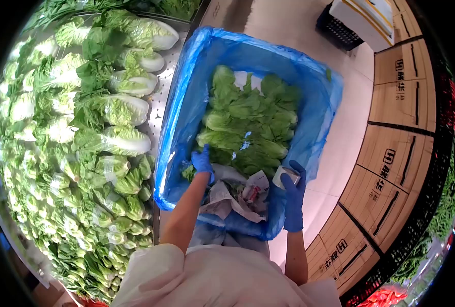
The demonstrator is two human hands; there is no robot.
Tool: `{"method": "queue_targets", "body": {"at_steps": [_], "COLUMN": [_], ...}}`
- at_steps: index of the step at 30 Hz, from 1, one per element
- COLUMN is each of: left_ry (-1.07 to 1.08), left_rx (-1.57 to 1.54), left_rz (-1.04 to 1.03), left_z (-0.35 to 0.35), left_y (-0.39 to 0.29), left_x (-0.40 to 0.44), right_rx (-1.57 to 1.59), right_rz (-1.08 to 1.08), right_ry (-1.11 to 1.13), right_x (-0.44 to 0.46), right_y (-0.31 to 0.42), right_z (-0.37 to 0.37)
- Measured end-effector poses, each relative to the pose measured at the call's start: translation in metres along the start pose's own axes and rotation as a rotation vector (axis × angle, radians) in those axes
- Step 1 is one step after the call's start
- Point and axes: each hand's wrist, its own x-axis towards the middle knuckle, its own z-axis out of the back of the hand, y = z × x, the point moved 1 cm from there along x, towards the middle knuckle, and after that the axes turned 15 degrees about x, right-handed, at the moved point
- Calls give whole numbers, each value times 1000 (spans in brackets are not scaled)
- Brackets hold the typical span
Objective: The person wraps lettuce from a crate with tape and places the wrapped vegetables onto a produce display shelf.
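Head view: pale round roll in right hand

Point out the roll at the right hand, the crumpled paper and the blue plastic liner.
Roll [278, 177]: head view, its pale left side.
Crumpled paper [221, 198]: head view, its left part.
Blue plastic liner [268, 51]: head view, its far wall.

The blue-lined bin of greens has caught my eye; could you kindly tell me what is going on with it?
A person wearing blue gloves is working over the blue-lined bin, where leafy green heads lie bunched together. Their left hand is inside, beside the lower left of the greens. Their right hand grips what looks like a roll of tape near the bin's right side. Crumpled paper lies at the near end, and pale cabbages line the display on the left.
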Motion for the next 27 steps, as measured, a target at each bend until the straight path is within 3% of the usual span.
{"method": "queue_targets", "body": {"at_steps": [1,2,3,5,8,15,17,18,20,21,23,26,27], "left_ry": [-102,22,18,23,129,-25,-52,-51,-118,-119,-409,-358,-279], "left_rx": [171,46,49,-290,-378,-469,-181,-183,248,246,179,-35,15], "left_rz": [-14,-32,-23,69,213,67,79,84,91,86,-613,-827,-667], "left_z": [9,7,1,-14,-26,-14,-17,-8,29,37,42,31,23], "left_y": [-12,-11,-16,-26,-29,-48,-44,-51,-86,-99,-132,-202,-224], "left_x": [0,12,17,24,38,12,16,10,-10,-17,-35,-24,-12], "right_rx": [7,-14,-16,-93,-68,-84,-100,-110,-107,-96,-69,-68,-95], "right_rz": [-40,-13,-22,41,-26,-86,-95,-96,-84,-73,-102,-129,-127], "right_ry": [-4,46,51,129,143,136,134,129,130,129,114,95,95], "right_x": [2,8,11,15,13,27,27,28,31,32,34,32,33], "right_y": [-8,-21,-29,-40,-41,-43,-39,-37,-39,-40,-40,-31,-31], "right_z": [0,4,6,7,2,-3,-7,-9,-7,-7,-10,-22,-25]}}
